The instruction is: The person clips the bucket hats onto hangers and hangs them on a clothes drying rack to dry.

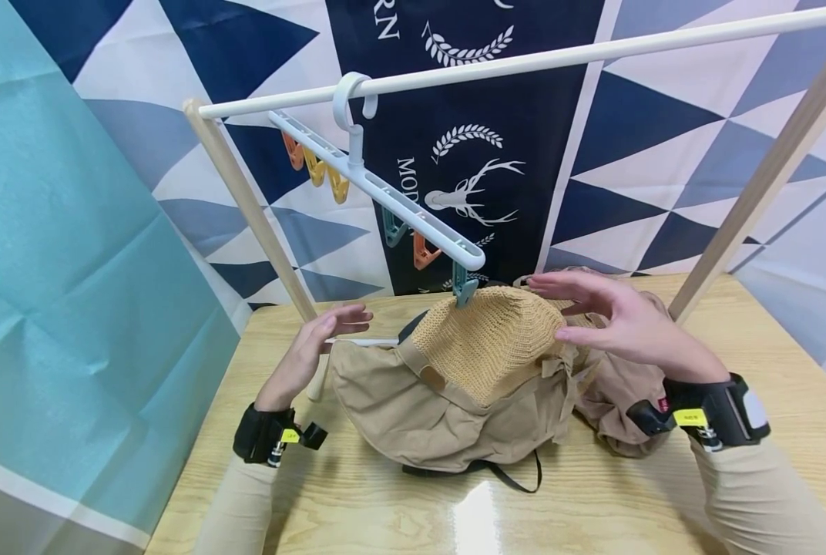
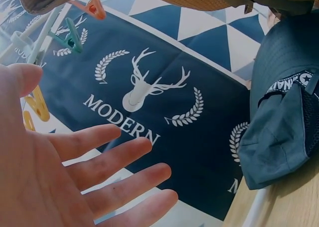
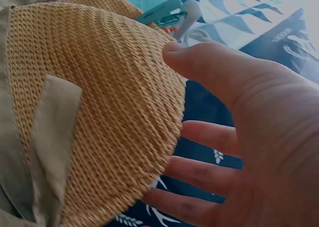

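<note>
A sun hat (image 1: 492, 335) with a woven straw crown, wide khaki brim and cloth bow hangs tilted from a teal clip (image 1: 465, 287) at the near end of a pale blue clip hanger (image 1: 413, 212). My left hand (image 1: 309, 347) is just left of the brim, fingers extended and nothing in them. Its palm (image 2: 45, 182) faces the camera in the left wrist view. My right hand (image 1: 617, 320) hovers at the crown's right side, thumb and fingers spread. In the right wrist view its fingers (image 3: 204, 179) pass partly behind the crown; whether they touch it I cannot tell.
The hanger hooks over a white rail (image 1: 545, 68) between wooden posts. Orange, yellow and teal clips dangle from it. On the wooden table (image 1: 385, 509) lie a brownish-pink fabric item (image 1: 628, 408) and, partly hidden, a dark teal cap (image 2: 284, 132). Patterned cloth hangs behind.
</note>
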Demonstrator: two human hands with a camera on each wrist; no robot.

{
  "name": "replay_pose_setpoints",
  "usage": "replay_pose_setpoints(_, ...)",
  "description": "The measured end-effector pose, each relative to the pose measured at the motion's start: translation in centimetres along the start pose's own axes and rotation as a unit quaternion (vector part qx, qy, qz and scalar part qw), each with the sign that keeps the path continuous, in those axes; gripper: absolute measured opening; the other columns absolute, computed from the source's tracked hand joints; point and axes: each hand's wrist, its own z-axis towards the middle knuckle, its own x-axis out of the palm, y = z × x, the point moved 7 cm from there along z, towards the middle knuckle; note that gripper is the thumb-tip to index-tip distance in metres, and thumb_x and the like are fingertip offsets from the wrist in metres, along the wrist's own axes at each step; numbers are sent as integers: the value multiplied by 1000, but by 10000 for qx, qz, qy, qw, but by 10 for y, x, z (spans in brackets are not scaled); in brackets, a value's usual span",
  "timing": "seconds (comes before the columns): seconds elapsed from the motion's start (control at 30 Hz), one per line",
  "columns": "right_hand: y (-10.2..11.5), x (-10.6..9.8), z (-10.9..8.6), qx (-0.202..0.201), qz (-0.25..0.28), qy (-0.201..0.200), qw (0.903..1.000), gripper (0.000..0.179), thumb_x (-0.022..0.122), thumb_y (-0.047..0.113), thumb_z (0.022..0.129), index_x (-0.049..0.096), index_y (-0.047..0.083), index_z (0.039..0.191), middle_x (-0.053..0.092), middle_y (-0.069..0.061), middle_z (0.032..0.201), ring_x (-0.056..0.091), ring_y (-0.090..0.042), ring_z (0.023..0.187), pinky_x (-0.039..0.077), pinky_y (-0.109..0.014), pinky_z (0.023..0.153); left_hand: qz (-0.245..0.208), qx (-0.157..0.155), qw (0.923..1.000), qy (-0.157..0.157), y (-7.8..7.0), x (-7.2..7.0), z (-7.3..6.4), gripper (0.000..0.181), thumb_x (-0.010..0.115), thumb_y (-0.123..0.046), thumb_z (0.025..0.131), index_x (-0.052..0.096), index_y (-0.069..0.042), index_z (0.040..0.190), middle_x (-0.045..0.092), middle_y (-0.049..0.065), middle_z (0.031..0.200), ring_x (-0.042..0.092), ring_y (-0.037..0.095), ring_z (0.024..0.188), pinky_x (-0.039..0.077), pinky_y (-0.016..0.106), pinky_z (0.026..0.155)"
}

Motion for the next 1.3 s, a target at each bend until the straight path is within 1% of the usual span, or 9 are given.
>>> replay_pose_setpoints(0.1, -1, 6, 1, 72, -173, 67, 9998, 65, 82, -5, 97, 63, 8, 157, 68, 22, 152, 66, 8, 133, 56, -12, 102, 28, 17, 10000, -12, 0, 0, -1, 62, 26, -35, 119, 58, -3, 161, 67, 25, 158, 66, 52, 144, 52, 48, 103)
replay_pose_setpoints(0.27, -1, 7, 1, 279, -77, -149, 9995, 47, 81, -3, 99, 73, 6, 145, 73, 21, 136, 75, 3, 117, 62, -18, 93, 30, 89, 10000, -24, -1, 0, -1, 62, 26, -35, 119, 58, -2, 160, 67, 26, 158, 66, 52, 144, 51, 48, 104)
replay_pose_setpoints(0.37, -3, 9, 0, 416, -59, -114, 9991, 53, 83, -1, 98, 71, 10, 149, 72, 22, 139, 74, 3, 119, 62, -18, 93, 37, 125, 9999, -19, -2, 1, -1, 61, 25, -33, 119, 57, -1, 160, 67, 27, 157, 66, 52, 143, 51, 49, 105)
replay_pose_setpoints(0.57, -5, 22, 6, 108, 206, 45, 9997, 70, 90, -6, 88, 66, 2, 153, 73, 25, 140, 71, 6, 124, 58, -13, 101, 6, 231, 9997, 1, -1, 2, -1, 61, 25, -31, 119, 56, 2, 160, 66, 30, 157, 67, 54, 141, 53, 53, 109)
replay_pose_setpoints(0.7, -6, 23, 8, 39, 302, -72, 9995, 68, 91, -9, 86, 67, 0, 149, 76, 24, 136, 73, 5, 120, 59, -13, 98, -34, 369, 9993, 1, -2, 3, -1, 61, 24, -30, 120, 56, 6, 159, 66, 32, 156, 66, 56, 140, 51, 62, 117)
replay_pose_setpoints(0.83, -6, 23, 8, 45, 251, -184, 9995, 59, 90, -9, 87, 72, -2, 142, 79, 23, 128, 76, 2, 111, 60, -14, 93, -36, 437, 9990, -2, -3, 3, -1, 61, 23, -27, 121, 55, 8, 158, 66, 33, 155, 64, 59, 141, 48, 67, 122)
replay_pose_setpoints(1.07, -7, 22, 8, 89, 169, -434, 9989, 40, 85, -10, 92, 78, -2, 130, 82, 23, 119, 77, 2, 104, 62, -16, 84, 10, 326, 9995, -49, -2, 1, -3, 61, 24, -29, 120, 56, 5, 159, 66, 32, 155, 62, 55, 145, 54, 52, 115)
replay_pose_setpoints(1.17, -9, 22, 8, 203, 226, -506, 9983, 33, 84, -10, 93, 81, 0, 125, 83, 22, 114, 78, 1, 97, 63, -17, 81, 10, 282, 9996, -60, -3, 1, -4, 61, 24, -30, 120, 56, 4, 160, 66, 31, 156, 62, 54, 146, 53, 51, 113)
replay_pose_setpoints(1.3, -10, 20, 6, 333, 353, -670, 9966, 25, 83, -11, 93, 84, 2, 114, 85, 19, 103, 78, 0, 84, 60, -17, 70, 65, 212, 9997, -68, -3, 1, -4, 61, 25, -31, 119, 57, 0, 160, 67, 28, 156, 64, 53, 144, 52, 49, 105)
